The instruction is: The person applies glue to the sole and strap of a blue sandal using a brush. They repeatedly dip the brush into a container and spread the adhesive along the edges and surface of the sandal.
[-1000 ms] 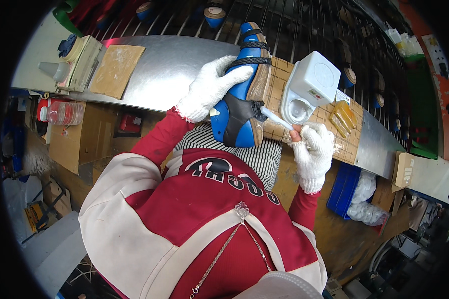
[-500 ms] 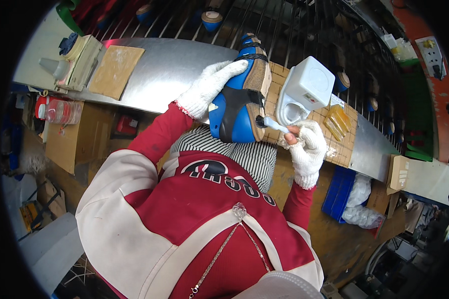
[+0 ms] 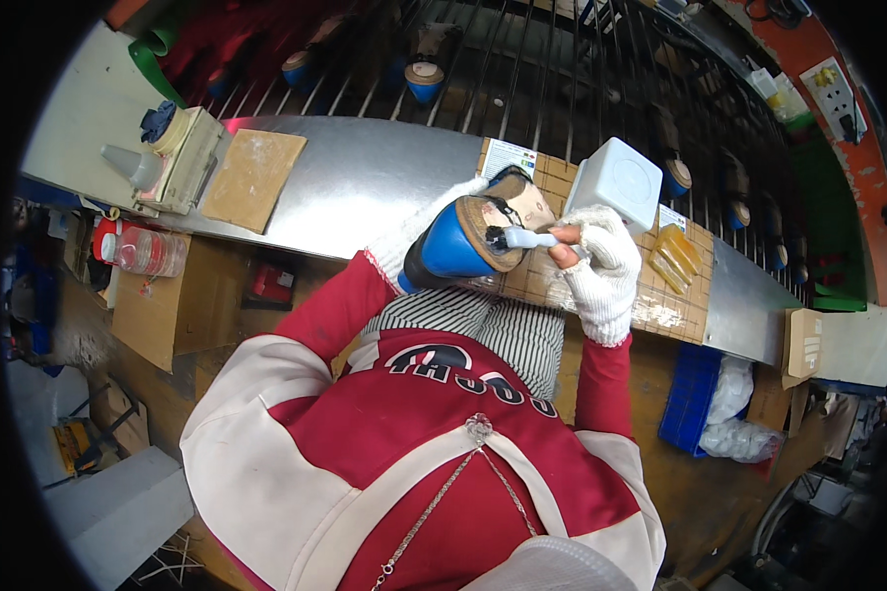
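My left hand (image 3: pixel 412 227), in a white knit glove, is closed around a blue shoe (image 3: pixel 451 243) with a black strap. The shoe is tilted so the rounded end of its brown underside faces up and right; much of its far part is foreshortened. In my right hand (image 3: pixel 603 271), also gloved but with bare fingertips, is a small brush (image 3: pixel 530 239) with a pale handle. Its dark bristles touch the shoe's underside near the edge. Just beyond the right hand stands a white plastic container (image 3: pixel 616 179), its lower part hidden by that hand.
A yellow translucent block (image 3: pixel 674 258) lies on a grid-lined cardboard sheet (image 3: pixel 695 305) on the metal bench (image 3: pixel 365 163). At left are a tan board (image 3: pixel 253 177) and a cream box (image 3: pixel 189 163). Beyond the bench, a rack of metal rods carries several blue shoes (image 3: pixel 424 81).
My left hand has turned the shoe so its rounded end points more toward me and its underside shows more. The brush has moved slightly up and left onto the underside.
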The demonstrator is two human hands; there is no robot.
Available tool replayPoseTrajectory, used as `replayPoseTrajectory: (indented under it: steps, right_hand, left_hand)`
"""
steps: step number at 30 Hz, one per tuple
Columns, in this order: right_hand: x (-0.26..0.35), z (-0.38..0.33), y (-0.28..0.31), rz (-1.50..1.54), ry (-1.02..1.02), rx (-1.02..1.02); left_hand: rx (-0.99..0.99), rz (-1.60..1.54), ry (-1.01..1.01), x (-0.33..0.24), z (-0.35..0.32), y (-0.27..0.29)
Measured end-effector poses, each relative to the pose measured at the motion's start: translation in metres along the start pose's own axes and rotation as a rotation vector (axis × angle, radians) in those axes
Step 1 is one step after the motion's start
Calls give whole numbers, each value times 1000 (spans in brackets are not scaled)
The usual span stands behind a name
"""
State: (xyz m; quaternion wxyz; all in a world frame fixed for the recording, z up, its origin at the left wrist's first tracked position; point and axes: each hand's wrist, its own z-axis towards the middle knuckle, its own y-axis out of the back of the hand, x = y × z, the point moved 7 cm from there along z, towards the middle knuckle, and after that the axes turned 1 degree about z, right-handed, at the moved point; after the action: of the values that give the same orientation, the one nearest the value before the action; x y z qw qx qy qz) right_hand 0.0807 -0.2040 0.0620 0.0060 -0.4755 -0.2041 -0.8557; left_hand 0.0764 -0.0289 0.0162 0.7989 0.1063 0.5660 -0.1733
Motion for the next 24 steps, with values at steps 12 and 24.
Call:
replayPoseTrajectory:
  steps: [12,24]
  right_hand:
    - [8,-1,0,-120,126,58]
    - [4,-49,4,-306,-87,-119]
  left_hand:
    - [-8,-890,708,46,-66,-5]
    - [-450,-343,310,-7,-18,48]
